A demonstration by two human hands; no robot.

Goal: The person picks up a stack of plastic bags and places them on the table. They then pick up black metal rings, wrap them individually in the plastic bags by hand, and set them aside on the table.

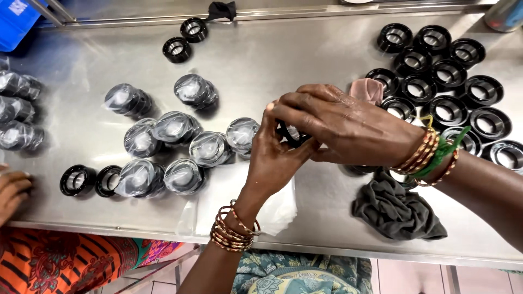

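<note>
Both our hands met over the table (327, 218): left hand (275, 155) and right hand (343, 128) pinched 1 black ring (287, 133) between fingertips, wrists bent inward above the clear bags (272, 209). We judged the work about half done: some 10 wrapped rings (174, 128) lay left, roughly 15 bare rings (447, 71) waited right, beside a grey cloth (395, 209).

Small black plastic ring (291, 134) mostly buried under right hand (348, 128) and left hand (275, 155); grip unclear. Blue plastic crate (16, 16) cut off top-left. Grey metal cylinder (504, 14) clipped top-right.
</note>
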